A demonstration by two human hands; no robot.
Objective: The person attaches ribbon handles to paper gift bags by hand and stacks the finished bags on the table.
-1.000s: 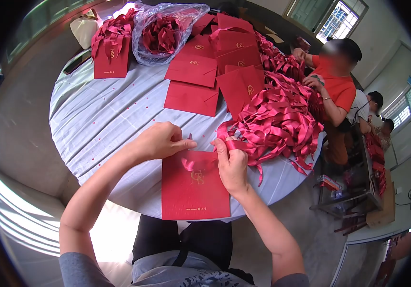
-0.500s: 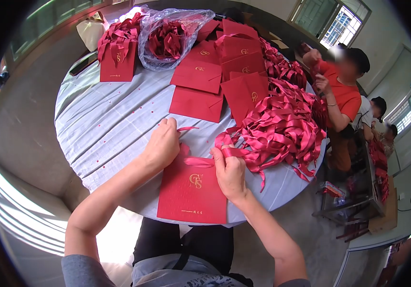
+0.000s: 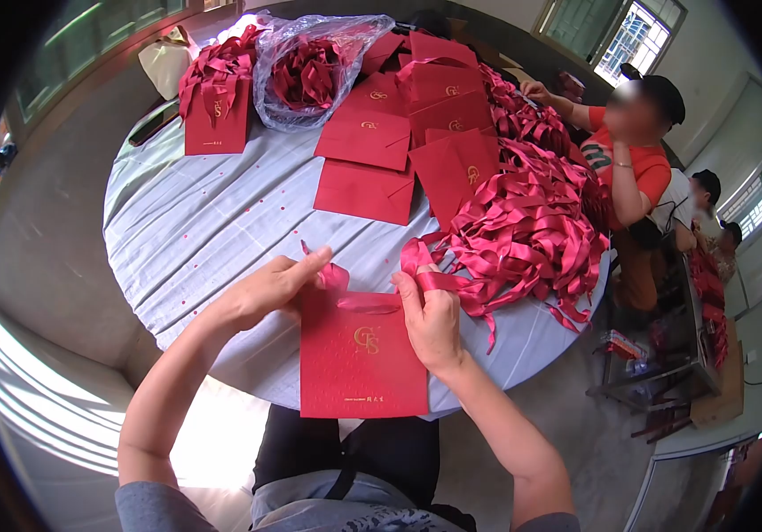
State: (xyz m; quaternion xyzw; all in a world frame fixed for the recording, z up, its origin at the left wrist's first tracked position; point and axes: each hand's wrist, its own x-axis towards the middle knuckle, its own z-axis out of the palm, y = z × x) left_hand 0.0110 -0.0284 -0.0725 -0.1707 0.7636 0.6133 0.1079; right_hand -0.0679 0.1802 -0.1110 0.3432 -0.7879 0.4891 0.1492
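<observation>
A red paper gift bag [image 3: 363,363] with gold lettering lies at the table's near edge, its top pointing away from me. A shiny red ribbon [image 3: 369,303] runs across its top edge between my hands. My left hand [image 3: 266,288] is closed at the bag's top left corner, thumb outstretched, with ribbon at its fingers; the fingertips are partly hidden. At the top right corner my right hand [image 3: 434,324] grips ribbon, which loops around its fingers. Right beside that hand is a large heap of red ribbons [image 3: 527,235].
The round table [image 3: 212,239] has a pale cloth dotted with red specks. Stacked red bags [image 3: 363,191] lie at the back centre. Behind them are a clear plastic bag [image 3: 301,80] of ribbons and an upright red bag [image 3: 217,120]. A person in red [image 3: 643,168] stands at the right.
My left hand has come down and toward me, its thumb now stretched out to the right. The gift bag has shifted slightly right and nearer; my right hand keeps its hold.
</observation>
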